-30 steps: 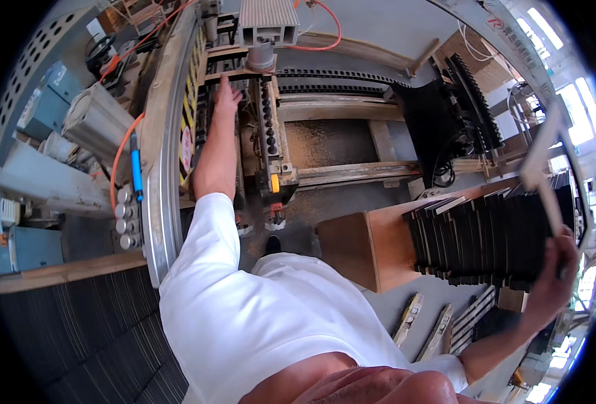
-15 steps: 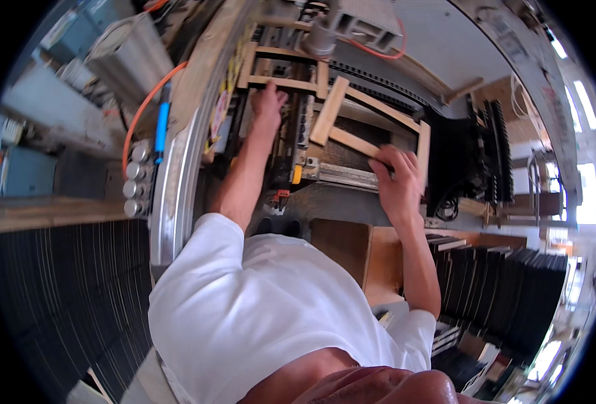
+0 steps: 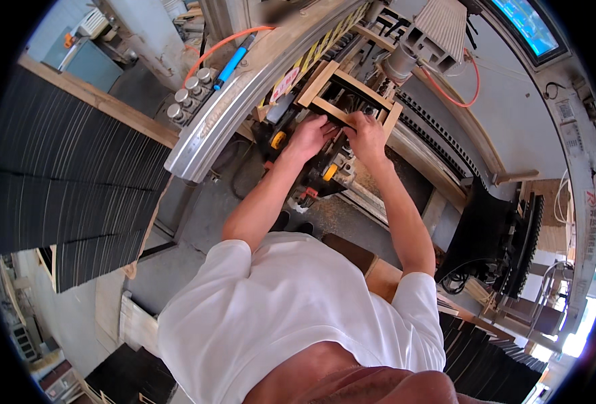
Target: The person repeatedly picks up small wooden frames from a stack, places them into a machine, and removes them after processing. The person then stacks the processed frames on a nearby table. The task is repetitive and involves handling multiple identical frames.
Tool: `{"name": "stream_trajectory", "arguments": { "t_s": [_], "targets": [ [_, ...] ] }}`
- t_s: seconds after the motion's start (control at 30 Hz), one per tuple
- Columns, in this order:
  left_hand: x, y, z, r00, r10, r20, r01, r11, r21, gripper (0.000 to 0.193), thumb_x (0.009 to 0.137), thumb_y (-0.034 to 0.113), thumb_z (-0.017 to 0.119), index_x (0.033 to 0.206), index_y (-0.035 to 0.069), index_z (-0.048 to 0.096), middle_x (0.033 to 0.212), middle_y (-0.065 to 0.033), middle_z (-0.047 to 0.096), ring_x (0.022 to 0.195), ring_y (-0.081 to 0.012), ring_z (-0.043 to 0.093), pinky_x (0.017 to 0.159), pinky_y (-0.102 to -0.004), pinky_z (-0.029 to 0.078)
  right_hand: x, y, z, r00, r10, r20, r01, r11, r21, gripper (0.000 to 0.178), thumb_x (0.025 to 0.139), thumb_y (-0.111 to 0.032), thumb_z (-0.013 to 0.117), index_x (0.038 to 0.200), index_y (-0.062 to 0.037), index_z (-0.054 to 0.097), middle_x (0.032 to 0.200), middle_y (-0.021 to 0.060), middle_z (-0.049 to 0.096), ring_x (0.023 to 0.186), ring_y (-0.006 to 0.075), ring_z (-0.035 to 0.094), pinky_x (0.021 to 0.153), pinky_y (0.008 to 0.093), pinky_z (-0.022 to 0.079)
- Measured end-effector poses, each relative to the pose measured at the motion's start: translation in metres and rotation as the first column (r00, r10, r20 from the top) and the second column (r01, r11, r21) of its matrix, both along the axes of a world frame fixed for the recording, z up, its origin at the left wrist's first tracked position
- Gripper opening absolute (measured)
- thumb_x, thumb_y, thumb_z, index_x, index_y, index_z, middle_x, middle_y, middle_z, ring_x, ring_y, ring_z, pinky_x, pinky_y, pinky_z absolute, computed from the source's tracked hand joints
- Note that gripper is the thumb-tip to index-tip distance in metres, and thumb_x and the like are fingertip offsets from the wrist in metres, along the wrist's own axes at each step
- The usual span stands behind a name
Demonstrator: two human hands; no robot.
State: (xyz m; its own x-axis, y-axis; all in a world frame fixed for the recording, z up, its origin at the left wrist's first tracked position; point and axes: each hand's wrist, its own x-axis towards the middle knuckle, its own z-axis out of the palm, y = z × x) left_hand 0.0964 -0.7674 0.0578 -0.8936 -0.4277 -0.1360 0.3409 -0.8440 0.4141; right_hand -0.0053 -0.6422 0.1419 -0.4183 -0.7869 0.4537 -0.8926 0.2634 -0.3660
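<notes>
A small rectangular wooden frame (image 3: 333, 110), with pale wood and black edges, lies across the machine bed in front of me. At its near rail my left hand (image 3: 308, 137) is closed, the fingers curled against the rail's underside. Close beside it, my right hand (image 3: 368, 139) pinches the same rail nearer its right end. The fingertips of both hands are partly hidden by the rail and by each other. Under the frame run dark machine rails with yellow clamp knobs (image 3: 330, 172).
A silver beam (image 3: 207, 138) borders the left, with an orange hose (image 3: 207, 50) and a blue tube (image 3: 234, 64). A motor head (image 3: 400, 64) hangs beyond the frame. Black cable chains (image 3: 446, 135) run right. Stacked dark panels (image 3: 62, 161) stand left; a lit screen (image 3: 527, 27) is far right.
My right hand has moved left, beside my left hand. The second wooden frame it held at the right no longer shows there. The view has turned, shifting the scene.
</notes>
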Motion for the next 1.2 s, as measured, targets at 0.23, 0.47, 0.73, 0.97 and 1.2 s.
{"name": "stream_trajectory", "arguments": {
  "t_s": [0.23,0.47,0.73,0.97,1.2],
  "targets": [
    [0.04,0.024,0.011,0.959,0.152,0.24,-0.13,0.986,-0.103,0.033,0.095,0.018,0.049,0.124,0.002,0.045,0.119,-0.0125,0.053,0.111,-0.0247,0.051,0.099,-0.0427,0.04,-0.027,-0.022,-0.009,0.999,0.027,0.031,-0.026,1.0,-0.014,0.018,0.07,-0.007,0.066,0.085,-0.007,0.058,0.079,0.0111,0.064,0.083,0.0314,0.059,0.075,0.0425,0.045],
    [0.186,0.052,0.021,0.959,0.136,0.248,-0.109,0.987,-0.12,0.036,0.096,0.016,0.048,0.128,0.002,0.043,0.121,-0.0135,0.053,0.116,-0.0274,0.05,0.099,-0.0433,0.041,-0.056,-0.056,-0.026,0.999,-0.043,0.005,0.043,0.999,0.03,0.019,0.072,-0.012,0.064,0.09,-0.0083,0.058,0.079,0.0134,0.064,0.085,0.0316,0.058,0.079,0.0421,0.043],
    [0.284,0.049,0.018,0.92,0.1,0.38,-0.032,0.983,-0.182,0.032,0.096,0.016,0.047,0.125,0.004,0.047,0.114,-0.0092,0.057,0.11,-0.0266,0.056,0.094,-0.0378,0.046,-0.071,-0.071,-0.013,0.981,-0.031,-0.191,0.076,0.969,0.234,0.021,0.075,-0.018,0.066,0.092,-0.0102,0.055,0.084,0.0101,0.063,0.092,0.0279,0.057,0.079,0.039,0.04],
    [0.317,0.022,-0.01,0.897,0.067,0.436,-0.023,0.994,-0.106,0.029,0.095,0.018,0.05,0.121,0.004,0.048,0.111,-0.0091,0.058,0.109,-0.0246,0.056,0.093,-0.0375,0.046,-0.091,-0.104,-0.002,0.827,0.036,-0.56,0.245,0.875,0.418,0.018,0.078,-0.011,0.059,0.094,-0.0055,0.055,0.082,0.0126,0.066,0.097,0.0283,0.057,0.086,0.0376,0.036],
    [0.335,0.023,-0.033,0.854,0.191,0.483,-0.178,0.981,-0.074,0.028,0.095,0.02,0.052,0.117,0.002,0.05,0.11,-0.0098,0.058,0.104,-0.0237,0.057,0.091,-0.0387,0.047,-0.12,-0.145,0.009,0.809,0.044,-0.586,0.355,0.758,0.547,0.026,0.075,-0.007,0.061,0.101,-0.0056,0.056,0.079,0.0105,0.067,0.101,0.0279,0.056,0.092,0.0383,0.033]
  ]
}}
